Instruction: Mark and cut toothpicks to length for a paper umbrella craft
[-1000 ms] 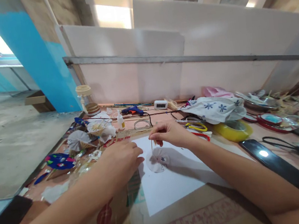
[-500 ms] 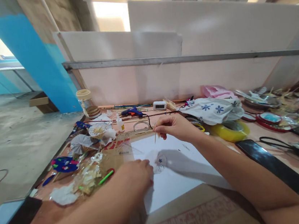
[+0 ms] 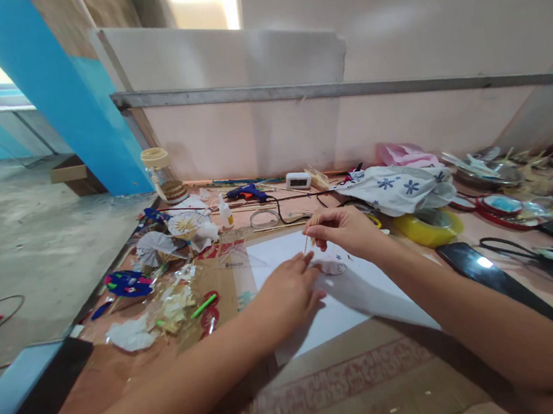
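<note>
Pinched between the thumb and fingers of my right hand (image 3: 337,230) is a thin wooden stick (image 3: 306,243), pointing downward over the paper. My left hand (image 3: 292,292) is close by on the left, fingers apart, with its fingertips near the stick's lower end; whether they touch it I cannot tell. Just beyond those fingertips, partly covered by both hands, lies a small white fabric piece (image 3: 334,264) with blue flowers. Under it is a sheet of white paper (image 3: 306,341) on flattened cardboard (image 3: 350,393).
A blue glue gun (image 3: 247,194), a glue bottle (image 3: 225,212) and a white digital timer (image 3: 298,180) stand at the back. On the right are flowered cloth (image 3: 398,189), yellow tape (image 3: 427,227) and a phone (image 3: 498,284). A green pen (image 3: 203,306) and scraps lie left.
My left hand has moved away from me and to the right, up to the stick. The fabric piece has shifted up and right, under my right hand. The camera view has tilted down slightly.
</note>
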Demonstrator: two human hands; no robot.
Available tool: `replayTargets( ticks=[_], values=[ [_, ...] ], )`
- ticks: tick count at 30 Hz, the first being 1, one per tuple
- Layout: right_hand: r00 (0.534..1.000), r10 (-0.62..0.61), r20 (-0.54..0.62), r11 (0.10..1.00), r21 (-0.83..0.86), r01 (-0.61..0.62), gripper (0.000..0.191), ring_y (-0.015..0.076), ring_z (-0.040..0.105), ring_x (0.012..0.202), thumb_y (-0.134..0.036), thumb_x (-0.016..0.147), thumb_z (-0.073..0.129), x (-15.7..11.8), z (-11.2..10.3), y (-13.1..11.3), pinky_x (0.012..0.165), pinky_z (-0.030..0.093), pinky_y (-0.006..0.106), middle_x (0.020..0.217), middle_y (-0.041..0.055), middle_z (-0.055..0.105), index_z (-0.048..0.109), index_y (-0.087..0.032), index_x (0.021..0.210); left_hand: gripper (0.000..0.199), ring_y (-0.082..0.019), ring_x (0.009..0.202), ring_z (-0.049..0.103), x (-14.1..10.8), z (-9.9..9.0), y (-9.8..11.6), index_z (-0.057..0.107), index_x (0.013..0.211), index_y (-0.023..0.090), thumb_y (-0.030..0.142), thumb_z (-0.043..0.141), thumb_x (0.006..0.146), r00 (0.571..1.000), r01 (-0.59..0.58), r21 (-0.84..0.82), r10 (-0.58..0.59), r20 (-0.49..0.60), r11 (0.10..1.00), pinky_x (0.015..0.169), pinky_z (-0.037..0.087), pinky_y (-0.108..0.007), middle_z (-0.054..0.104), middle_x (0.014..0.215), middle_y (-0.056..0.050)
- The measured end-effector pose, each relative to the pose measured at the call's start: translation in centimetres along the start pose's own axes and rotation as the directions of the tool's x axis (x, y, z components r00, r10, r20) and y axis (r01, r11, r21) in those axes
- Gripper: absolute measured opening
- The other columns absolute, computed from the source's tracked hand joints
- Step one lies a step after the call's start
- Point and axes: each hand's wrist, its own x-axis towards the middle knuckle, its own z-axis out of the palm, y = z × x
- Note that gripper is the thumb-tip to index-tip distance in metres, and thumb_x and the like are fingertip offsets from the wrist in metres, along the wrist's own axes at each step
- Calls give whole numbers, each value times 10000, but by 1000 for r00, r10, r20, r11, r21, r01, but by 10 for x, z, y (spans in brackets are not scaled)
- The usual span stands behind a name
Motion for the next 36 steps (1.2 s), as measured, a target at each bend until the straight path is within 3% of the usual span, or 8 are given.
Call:
replayTargets(
  ticks=[2,4,9,12,16,23,32,36],
  values=[
    [999,46,-9,999,4,-46,270,119,563,520,-425,759,718,-3,6,12,526,475,256,602,-4,618,686,-160,722,225,-281,1077,674,-5,-16,-17,732,1017,162,287,577,911,995,70,-66,-75,-72,995,955,517,-411,728,1163,-125],
    [998,68,-2,998,-5,-68,262,119,560,511,-414,771,701,-3,16,21,521,466,251,577,-12,606,684,-159,716,259,-271,953,698,-11,-29,-34,729,981,168,326,528,940,968,155,-146,-180,-177,977,880,535,-423,763,1013,-102],
    [999,39,0,998,-54,-39,179,123,553,536,-338,807,665,2,49,29,558,448,256,605,-20,607,701,-181,730,295,-200,898,698,-16,-28,-58,686,1107,168,367,543,942,898,181,-355,-301,-320,917,809,550,-325,758,1036,-77],
    [999,-17,-28,995,-99,14,133,141,575,628,-268,811,654,1,61,32,650,456,279,678,-6,626,697,-197,707,261,-163,750,694,-14,-12,-60,696,1086,171,287,658,855,912,141,-427,-285,-295,893,711,553,-271,769,908,-38],
    [999,-49,-19,989,-144,46,132,175,606,747,-212,816,645,-4,63,38,757,460,313,751,23,664,708,-203,701,183,-163,780,699,-12,0,-58,732,979,200,180,642,821,931,109,-478,-258,-259,872,738,543,-260,779,914,-14],
    [994,-82,69,983,-161,92,161,196,654,841,-172,849,587,-7,61,42,808,486,342,862,46,723,722,-210,772,251,-160,733,684,-16,-3,-58,728,1044,210,217,644,808,921,160,-511,-315,-231,844,732,537,-265,780,882,-2],
    [995,83,-52,996,-20,-84,84,185,655,702,-245,785,675,-10,65,46,700,510,326,766,28,738,743,-205,755,153,-167,753,699,-17,-4,-59,747,940,206,254,668,818,921,187,-504,-329,-210,843,729,526,-257,780,865,1],
    [996,65,-62,997,-27,-67,87,185,659,713,-241,795,677,-12,66,46,715,516,329,771,25,740,753,-210,767,138,-164,711,690,-17,-5,-60,752,894,199,294,666,843,921,197,-488,-331,-206,850,701,514,-257,776,823,-2]
  ],
)
